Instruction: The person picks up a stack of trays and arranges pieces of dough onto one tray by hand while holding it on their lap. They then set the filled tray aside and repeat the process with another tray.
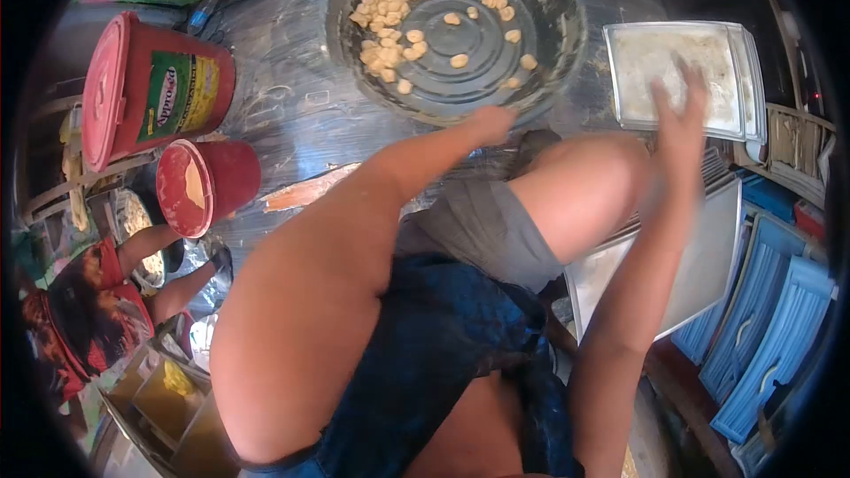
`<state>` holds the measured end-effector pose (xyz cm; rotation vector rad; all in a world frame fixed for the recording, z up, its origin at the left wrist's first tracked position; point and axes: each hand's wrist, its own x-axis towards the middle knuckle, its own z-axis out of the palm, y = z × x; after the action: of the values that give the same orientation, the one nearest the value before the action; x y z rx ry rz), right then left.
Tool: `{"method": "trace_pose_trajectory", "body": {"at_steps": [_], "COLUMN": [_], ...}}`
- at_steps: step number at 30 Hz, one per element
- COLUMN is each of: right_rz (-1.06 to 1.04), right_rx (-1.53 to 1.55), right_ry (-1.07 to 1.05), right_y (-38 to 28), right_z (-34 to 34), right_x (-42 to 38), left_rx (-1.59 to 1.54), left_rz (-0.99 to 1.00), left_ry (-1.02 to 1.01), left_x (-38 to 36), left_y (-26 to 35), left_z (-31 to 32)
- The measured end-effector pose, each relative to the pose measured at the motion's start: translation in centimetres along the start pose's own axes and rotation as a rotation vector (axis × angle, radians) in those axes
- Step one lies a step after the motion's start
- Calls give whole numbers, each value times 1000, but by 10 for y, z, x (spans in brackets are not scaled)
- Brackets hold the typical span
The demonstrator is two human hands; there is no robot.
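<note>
The metal table fills most of what I see, smeared and shiny, and on it sits the big round metal pan with a scatter of small dough pieces bunched along its far-left side and a few strays toward the middle. To the left of the pan lies the large red bucket on its side, and just below it a smaller red tub with pale batter showing inside. On the right the rectangular tray holds a floury white layer. My right hand is over that tray, fingers spread — it is blurred, so I cannot tell whether it touches the flour. My left hand reaches to the near rim of the pan; it looks bunched at the edge, though I cannot tell whether it grips anything. At lower left another person in red sits beside the table.
</note>
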<state>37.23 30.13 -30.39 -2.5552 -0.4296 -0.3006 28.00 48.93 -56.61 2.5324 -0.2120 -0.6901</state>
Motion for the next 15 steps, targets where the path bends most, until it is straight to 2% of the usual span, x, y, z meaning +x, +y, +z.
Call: {"method": "trace_pose_trajectory", "body": {"at_steps": [1,3,5,6,7,8,10,11,12,13,14,15], "right_rz": [-63,-76,-7,14,34,30,-36,-35,-15,12,51,59], "right_rx": [58,144,120,-25,-176,-176,-42,-45,-15,15,17,9], "right_ry": [-99,-230,-412,-534,-656,-665,-868,-869,-814,-768,-807,-851], "right_y": [-4,-15,-7,-13,-20,-14,6,8,5,3,8,6], "right_z": [26,85,137,141,145,142,136,130,119,112,111,108], "right_x": [15,36,43,38,30,29,31,33,37,39,33,34], "left_rx": [-64,-1128,-1426,-1430,-1277,-1098,-658,-456,-275,23,11,229], "left_rz": [52,64,195,188,273,349,-284,-374,-532,-445,-448,-382], "left_ry": [104,-16,-18,-15,287,579,696,699,529,406,352,-47], "left_x": [16,68,76,81,88,97,117,101,77,67,33,-2], "left_y": [19,36,56,47,26,8,-63,-98,-120,-163,-179,-191], "left_z": [-7,-4,-40,-38,-35,-31,-9,-21,-44,-37,-21,-27]}}
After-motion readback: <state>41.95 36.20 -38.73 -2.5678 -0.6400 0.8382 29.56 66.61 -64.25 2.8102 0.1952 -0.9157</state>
